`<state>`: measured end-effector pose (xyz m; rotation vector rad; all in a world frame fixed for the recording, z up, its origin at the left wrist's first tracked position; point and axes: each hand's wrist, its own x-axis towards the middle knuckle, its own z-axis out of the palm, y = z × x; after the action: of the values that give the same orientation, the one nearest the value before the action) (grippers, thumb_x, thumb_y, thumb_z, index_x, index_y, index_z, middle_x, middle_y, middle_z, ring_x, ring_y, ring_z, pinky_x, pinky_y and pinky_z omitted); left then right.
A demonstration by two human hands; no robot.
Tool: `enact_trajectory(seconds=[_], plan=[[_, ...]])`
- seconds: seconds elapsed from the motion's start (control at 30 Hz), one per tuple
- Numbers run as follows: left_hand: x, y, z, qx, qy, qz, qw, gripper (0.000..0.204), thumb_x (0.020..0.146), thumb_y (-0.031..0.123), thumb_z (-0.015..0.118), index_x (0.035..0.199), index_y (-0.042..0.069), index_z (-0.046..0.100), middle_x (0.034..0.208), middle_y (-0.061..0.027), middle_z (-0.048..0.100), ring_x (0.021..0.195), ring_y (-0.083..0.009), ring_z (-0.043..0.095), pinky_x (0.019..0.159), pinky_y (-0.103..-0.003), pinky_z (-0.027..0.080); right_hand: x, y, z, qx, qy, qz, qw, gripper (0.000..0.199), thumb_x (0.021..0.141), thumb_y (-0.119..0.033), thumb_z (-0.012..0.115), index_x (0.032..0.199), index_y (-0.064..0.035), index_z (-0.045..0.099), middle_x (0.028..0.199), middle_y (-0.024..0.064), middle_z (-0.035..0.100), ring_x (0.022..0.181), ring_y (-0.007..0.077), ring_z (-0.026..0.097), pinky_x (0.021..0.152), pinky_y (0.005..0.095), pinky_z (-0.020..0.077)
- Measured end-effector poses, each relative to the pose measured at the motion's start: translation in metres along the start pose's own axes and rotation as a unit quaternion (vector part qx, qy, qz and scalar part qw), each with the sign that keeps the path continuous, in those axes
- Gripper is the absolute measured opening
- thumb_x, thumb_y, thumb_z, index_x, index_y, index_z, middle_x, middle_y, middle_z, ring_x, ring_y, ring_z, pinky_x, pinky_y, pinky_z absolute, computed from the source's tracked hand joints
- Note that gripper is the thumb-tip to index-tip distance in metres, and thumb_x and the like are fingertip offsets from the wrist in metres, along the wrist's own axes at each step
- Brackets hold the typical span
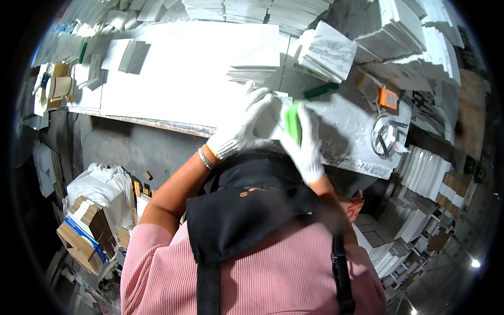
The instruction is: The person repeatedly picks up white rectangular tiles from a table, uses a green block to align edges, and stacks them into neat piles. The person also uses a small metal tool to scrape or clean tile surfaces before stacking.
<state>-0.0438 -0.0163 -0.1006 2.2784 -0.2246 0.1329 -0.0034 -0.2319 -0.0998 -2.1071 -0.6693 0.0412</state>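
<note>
My left hand, in a white knit glove, grips a white marble tile near the front edge of the worktable. The tile stands tilted, and part of it is behind my fingers. My right hand, gloved the same way, is closed around a bright green block and holds it against or just beside the tile's right side; blur hides the exact contact. Just beyond my hands lies a stack of white tiles. To its right, a pile of grey-veined tiles leans unevenly. A dark green block rests on the table nearby.
The white worktable has a rough front edge. An orange tool and a coiled cable lie at its right end. A tape roll sits at the left. Cartons and white sheeting stand at lower left.
</note>
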Motion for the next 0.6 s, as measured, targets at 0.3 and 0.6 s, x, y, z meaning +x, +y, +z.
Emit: enact_trajectory(seconds=[0.3,0.6], plan=[[0.001,-0.005,0.001,-0.006,0.005,0.017,1.000,0.097,0.062,0.038,0.088,0.143,0.008,0.043,0.149,-0.0167,0.041,0.144,-0.0457,0.023,0.116,-0.056,0.024,0.059,0.015,0.010,0.007,0.047,0.002,0.999,0.077,0.074,-0.005,0.080,0.142,-0.0087,0.044,0.129,0.0171,0.054,0.113,0.0311,0.057,0.095,0.0401,0.0498],[0.000,-0.002,0.001,-0.011,-0.009,-0.006,1.000,0.095,0.062,0.035,0.088,0.142,0.008,0.045,0.148,-0.0168,0.041,0.145,-0.0450,0.023,0.117,-0.055,0.024,0.028,-0.003,0.005,0.068,0.009,0.119,0.991,0.075,0.081,-0.013,0.076,0.145,-0.0040,0.038,0.137,0.0166,0.050,0.124,0.0301,0.050,0.106,0.0411,0.0403]])
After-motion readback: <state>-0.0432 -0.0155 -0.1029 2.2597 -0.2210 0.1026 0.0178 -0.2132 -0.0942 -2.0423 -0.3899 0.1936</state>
